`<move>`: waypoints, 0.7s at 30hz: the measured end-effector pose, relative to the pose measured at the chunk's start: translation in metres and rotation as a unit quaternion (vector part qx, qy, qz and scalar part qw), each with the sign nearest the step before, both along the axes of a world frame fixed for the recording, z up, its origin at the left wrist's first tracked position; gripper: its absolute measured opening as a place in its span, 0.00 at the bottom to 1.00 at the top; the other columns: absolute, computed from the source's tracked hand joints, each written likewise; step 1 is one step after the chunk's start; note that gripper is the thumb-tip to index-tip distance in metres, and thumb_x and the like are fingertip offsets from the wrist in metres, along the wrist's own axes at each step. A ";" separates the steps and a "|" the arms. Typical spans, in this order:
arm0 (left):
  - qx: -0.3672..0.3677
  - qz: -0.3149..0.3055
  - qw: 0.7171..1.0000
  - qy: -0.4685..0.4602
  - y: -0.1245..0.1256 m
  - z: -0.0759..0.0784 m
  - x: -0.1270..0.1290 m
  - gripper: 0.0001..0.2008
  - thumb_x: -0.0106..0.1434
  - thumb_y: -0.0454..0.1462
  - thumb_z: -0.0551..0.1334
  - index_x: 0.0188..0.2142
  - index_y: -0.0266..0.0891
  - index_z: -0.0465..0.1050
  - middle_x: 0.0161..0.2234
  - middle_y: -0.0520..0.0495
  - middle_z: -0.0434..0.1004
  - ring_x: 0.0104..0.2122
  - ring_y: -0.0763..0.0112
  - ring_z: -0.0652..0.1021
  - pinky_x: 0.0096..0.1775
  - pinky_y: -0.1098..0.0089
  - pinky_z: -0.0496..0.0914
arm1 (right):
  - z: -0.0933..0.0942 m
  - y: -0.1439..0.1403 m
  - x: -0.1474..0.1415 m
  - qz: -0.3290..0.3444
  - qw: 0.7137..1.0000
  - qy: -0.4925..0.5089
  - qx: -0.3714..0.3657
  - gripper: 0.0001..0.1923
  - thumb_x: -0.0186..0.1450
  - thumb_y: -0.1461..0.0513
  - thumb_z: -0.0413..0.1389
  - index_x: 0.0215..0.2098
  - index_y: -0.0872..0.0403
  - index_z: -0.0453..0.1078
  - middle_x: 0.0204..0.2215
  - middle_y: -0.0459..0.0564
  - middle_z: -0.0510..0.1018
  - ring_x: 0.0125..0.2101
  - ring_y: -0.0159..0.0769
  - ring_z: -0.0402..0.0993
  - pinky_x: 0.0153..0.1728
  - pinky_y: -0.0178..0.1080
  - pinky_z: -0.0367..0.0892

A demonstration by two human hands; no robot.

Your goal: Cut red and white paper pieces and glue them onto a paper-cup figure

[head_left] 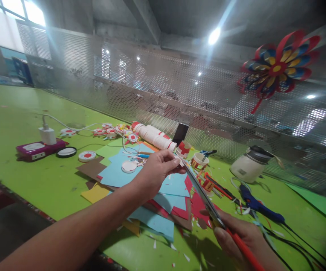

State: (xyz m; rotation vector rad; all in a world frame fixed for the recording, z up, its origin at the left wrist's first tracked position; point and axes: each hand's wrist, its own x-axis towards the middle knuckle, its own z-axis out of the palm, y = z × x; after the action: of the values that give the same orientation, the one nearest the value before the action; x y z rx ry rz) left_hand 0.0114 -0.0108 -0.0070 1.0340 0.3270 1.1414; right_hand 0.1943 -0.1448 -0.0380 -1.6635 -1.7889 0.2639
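Paper strip (180, 132): dark, raised above green table (24, 116) | left hand (154, 171): pinching strip's lower end | scissors (205, 199): blades at strip base, cut not visibly made | right hand (236, 235): closed round red handles | cut sheets (157, 195): piled beneath.

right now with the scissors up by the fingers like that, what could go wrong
1. The scissors in the right hand point their tips at the left hand, whose fingertips pinch something too small to identify; a slip could nick them.
2. The blue glue gun and its cable lie just right of the cutting hand; the wrist could snag it.
3. Loose paper sheets lie piled under both hands and may slide.
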 end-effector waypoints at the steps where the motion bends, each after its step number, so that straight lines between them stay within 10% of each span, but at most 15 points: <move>1: -0.001 0.000 1.000 0.000 0.000 0.000 0.000 0.07 0.52 0.32 0.64 0.22 0.33 0.67 0.25 0.47 0.73 0.27 0.73 0.74 0.38 0.66 0.69 | 0.000 0.001 0.001 0.003 1.000 -0.006 0.002 0.23 0.59 0.47 0.50 0.38 0.53 0.77 0.17 0.45 0.71 0.18 0.32 0.65 0.19 0.31 0.63; 21: 0.019 -0.003 0.999 0.027 0.002 -0.002 0.000 0.07 0.52 0.32 0.63 0.22 0.34 0.66 0.23 0.49 0.70 0.26 0.74 0.73 0.37 0.67 0.69 | -0.006 0.002 0.005 0.008 0.998 -0.050 0.029 0.23 0.61 0.48 0.50 0.39 0.55 0.77 0.18 0.46 0.74 0.17 0.32 0.67 0.17 0.31 0.63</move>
State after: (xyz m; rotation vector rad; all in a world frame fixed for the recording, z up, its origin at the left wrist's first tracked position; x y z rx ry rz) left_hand 0.0116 -0.0085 -0.0090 1.1004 0.3454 1.1203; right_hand 0.1991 -0.1429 -0.0435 -1.6483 -1.8658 0.1377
